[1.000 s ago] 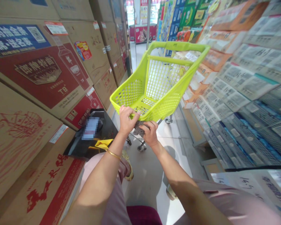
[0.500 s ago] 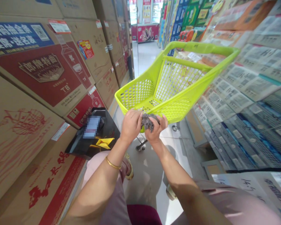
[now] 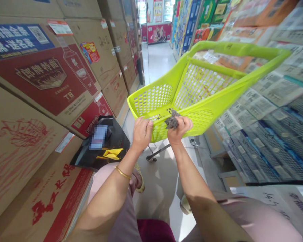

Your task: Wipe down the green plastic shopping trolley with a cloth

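Note:
A lime-green plastic shopping cart (image 3: 204, 114) stands tilted across the aisle in front of me, its slatted basket facing up. My left hand (image 3: 142, 132) grips the cart's near corner, fingers over the rim and thumb on the outside. A crumpled grey cloth (image 3: 172, 121) is bunched in my right hand (image 3: 179, 129), which holds it against the cart's near rim. Most of the right fingers are behind the cloth and rim. Below the basket, a caster wheel (image 3: 151, 158) rests on the floor.
Stacked liquor cartons (image 3: 47, 77) line the left side. A black bag (image 3: 103, 151) with a yellow piece and a blurred phone-like screen lies beside my left knee. Packaged goods on shelves (image 3: 257, 141) fill the right. A pink counter (image 3: 156, 32) stands at the aisle's far end.
My right hand has slid right along the rim with the cloth, away from my left hand. The cart has swung to the right and its handle end is nearer. My left hand now clasps the corner.

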`<state>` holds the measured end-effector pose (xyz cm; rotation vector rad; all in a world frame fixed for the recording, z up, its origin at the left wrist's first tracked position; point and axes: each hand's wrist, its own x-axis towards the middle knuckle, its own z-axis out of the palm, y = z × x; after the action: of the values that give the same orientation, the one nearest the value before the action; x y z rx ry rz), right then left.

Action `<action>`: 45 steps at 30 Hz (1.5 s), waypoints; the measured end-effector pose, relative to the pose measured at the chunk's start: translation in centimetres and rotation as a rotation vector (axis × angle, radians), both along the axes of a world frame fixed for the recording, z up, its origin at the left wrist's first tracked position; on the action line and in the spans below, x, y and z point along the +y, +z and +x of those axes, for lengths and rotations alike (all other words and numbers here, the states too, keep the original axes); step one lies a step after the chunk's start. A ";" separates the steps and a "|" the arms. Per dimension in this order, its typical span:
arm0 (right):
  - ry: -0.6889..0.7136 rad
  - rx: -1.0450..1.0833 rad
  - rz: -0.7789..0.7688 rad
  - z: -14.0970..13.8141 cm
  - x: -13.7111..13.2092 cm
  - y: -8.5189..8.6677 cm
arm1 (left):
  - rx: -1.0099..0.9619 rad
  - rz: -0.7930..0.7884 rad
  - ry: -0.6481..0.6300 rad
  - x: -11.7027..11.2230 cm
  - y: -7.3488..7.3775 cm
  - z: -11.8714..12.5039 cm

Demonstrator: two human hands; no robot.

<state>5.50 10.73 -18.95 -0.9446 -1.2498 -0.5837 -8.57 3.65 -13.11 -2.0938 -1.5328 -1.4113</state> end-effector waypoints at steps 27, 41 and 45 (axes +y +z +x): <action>0.007 0.110 -0.197 -1.0 -0.3 0.4 | -0.144 0.024 0.046 0.9 -0.7 -1.0; 0.173 -0.086 -0.084 -4.0 -2.5 0.3 | -0.139 -0.022 0.022 1.6 -0.3 -1.8; 0.182 -0.076 -0.187 -4.0 -1.7 1.2 | -0.140 -0.035 -0.013 2.4 -0.4 -2.5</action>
<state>1.51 9.05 -17.79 -0.9575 -1.4599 -0.3668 -11.05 6.02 -13.56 -2.0672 -1.6082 -1.5772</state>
